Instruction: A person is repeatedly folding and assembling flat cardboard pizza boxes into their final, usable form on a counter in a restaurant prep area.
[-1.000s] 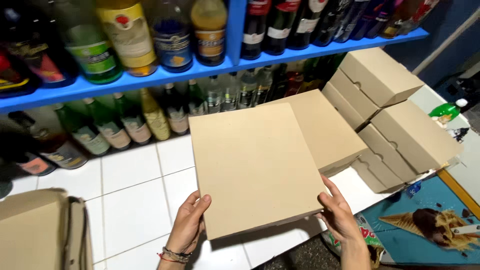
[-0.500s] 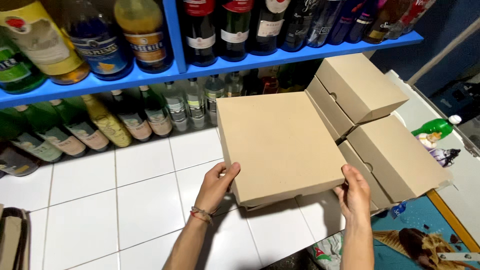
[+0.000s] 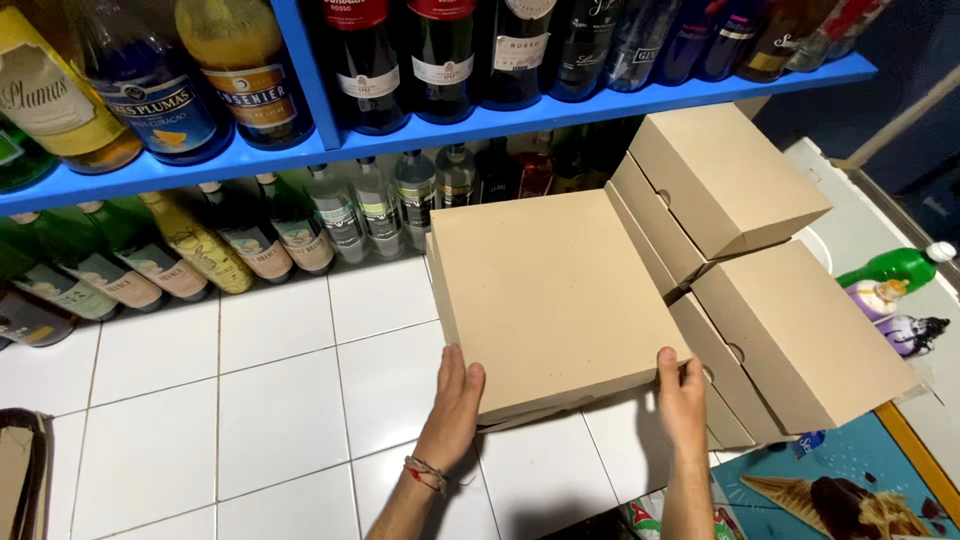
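Both hands grip a flat, closed cardboard box (image 3: 545, 295) by its near edge: the left hand (image 3: 455, 405) clasps the near left corner, thumb on top, and the right hand (image 3: 682, 400) pinches the near right corner. What the box holds cannot be seen. It hangs just above the white tiled counter (image 3: 250, 400), touching a stack of closed cardboard boxes (image 3: 760, 290) to its right. Beyond, bottles (image 3: 300, 225) crowd under a blue shelf (image 3: 500, 120) carrying more bottles.
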